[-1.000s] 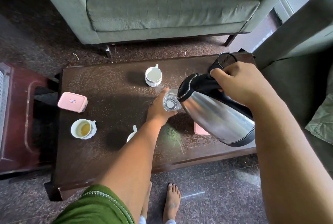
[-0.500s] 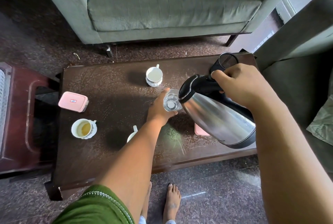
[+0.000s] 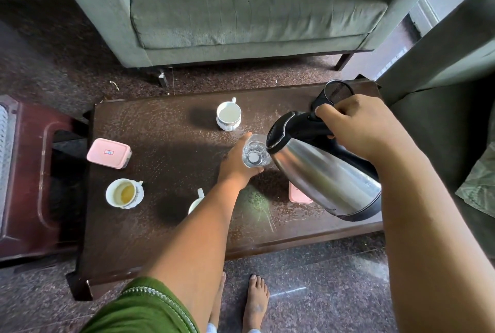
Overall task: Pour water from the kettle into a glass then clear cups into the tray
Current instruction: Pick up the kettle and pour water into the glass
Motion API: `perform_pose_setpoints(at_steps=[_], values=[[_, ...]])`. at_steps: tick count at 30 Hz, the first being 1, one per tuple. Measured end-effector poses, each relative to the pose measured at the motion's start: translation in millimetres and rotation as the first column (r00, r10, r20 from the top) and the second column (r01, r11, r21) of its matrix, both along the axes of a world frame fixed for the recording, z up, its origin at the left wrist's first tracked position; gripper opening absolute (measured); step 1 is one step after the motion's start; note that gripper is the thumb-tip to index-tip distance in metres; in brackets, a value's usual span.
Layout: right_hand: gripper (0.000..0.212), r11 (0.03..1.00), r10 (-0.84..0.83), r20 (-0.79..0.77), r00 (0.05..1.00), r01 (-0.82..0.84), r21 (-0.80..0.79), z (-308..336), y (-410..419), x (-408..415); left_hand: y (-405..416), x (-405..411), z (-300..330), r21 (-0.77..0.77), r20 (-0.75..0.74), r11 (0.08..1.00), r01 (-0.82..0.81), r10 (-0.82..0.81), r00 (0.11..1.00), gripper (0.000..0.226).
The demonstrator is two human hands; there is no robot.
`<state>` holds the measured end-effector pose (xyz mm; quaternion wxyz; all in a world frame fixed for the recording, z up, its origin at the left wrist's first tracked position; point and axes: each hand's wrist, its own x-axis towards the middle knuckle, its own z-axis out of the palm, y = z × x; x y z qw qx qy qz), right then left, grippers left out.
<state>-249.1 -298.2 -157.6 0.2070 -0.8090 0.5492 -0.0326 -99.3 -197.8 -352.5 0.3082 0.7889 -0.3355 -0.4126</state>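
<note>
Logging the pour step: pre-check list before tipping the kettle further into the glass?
1. Right hand firm on kettle handle: ok.
2. Left hand steadying glass: ok, fingers wrapped round its side.
3. Spout over glass rim: ok, lid end sits right at the rim.
4. Water level in glass: cannot tell.
5. Glass upright on table: ok.
6. Nearby cup clear of pour path: ok, stands apart behind the glass.

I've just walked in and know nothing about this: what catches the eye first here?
A shiny steel kettle, held by the right hand, is tipped over a clear glass that the left hand steadies mid-table. White cups sit around: one with yellowish liquid near the left edge, another beyond the glass.
</note>
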Motion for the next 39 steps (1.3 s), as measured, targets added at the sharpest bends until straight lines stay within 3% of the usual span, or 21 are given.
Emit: perform_pose_setpoints(at_steps=[22,30,39], values=[[0.053,1.000,-0.002,-0.019,1.000,0.002,0.010,-1,2,-1,-4,10,-4,0.025,0.089,0.997,0.073,-0.075,0.993,0.079],[0.054,1.000,0.006,-0.014,1.000,-0.006,0.003,-2,4,0,-2,10,-11,0.009,-0.021,1.000,0.012,-0.012,1.000,0.078],[0.056,1.000,0.007,-0.007,1.000,-0.007,0.010,-2,2,2,-1,11,-15,0.020,-0.048,1.000,0.010,-0.009,0.999,0.081]])
